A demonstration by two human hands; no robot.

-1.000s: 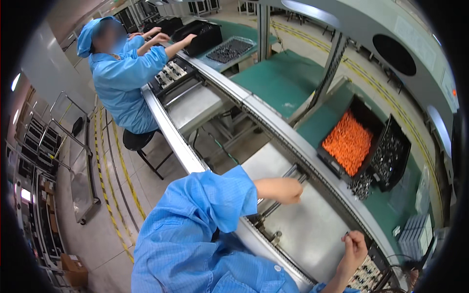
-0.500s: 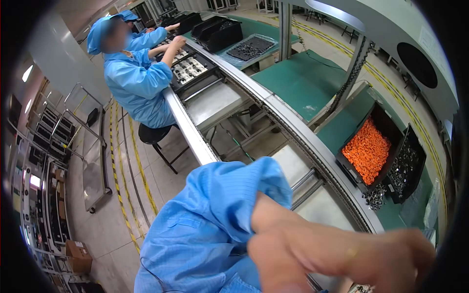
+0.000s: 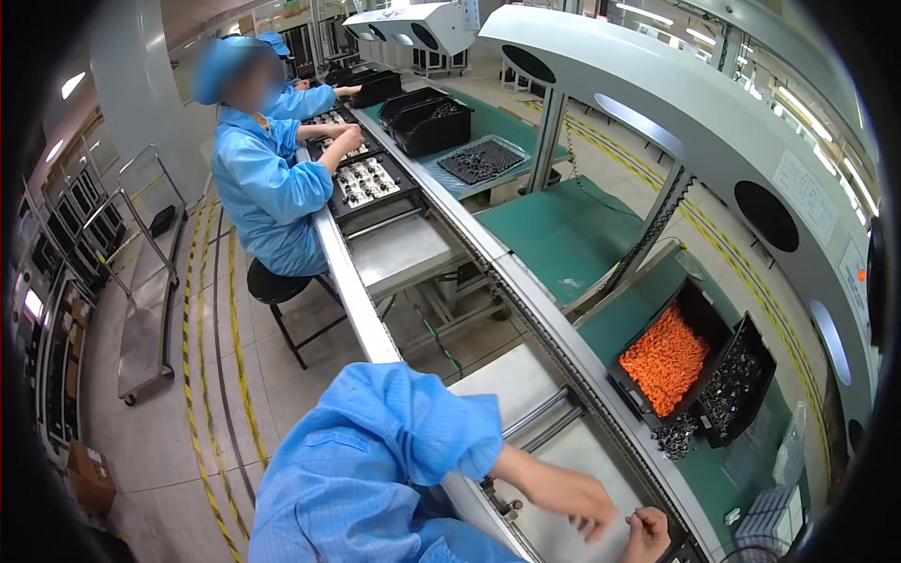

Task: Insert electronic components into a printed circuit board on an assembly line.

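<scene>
My left hand (image 3: 571, 497) reaches in from the left in a blue sleeve, over the pale metal bed of the conveyor line. Its fingers point down, somewhat blurred and a little apart, with nothing visible in them. Just right of it, at the lower edge, my right hand (image 3: 648, 535) has thumb and fingers curled together; whatever they may pinch is hidden. Nearest to the hands beyond the rail are a black bin of orange small parts (image 3: 664, 360), a black bin of dark small parts (image 3: 734, 387) and a loose pile of shiny parts (image 3: 675, 435).
The conveyor rail (image 3: 554, 340) runs diagonally past my hands. Grey cartons or trays (image 3: 771, 521) and a clear plastic bag (image 3: 790, 441) lie on the green bench at right. A co-worker (image 3: 272, 188) in blue works at a black tray of white parts (image 3: 368, 180). A grey overhead hood (image 3: 713, 122) spans the bench.
My left hand has dropped away from close to the camera to low over the line. My right hand now shows beside it. The view has shifted, showing more of the overhead hood.
</scene>
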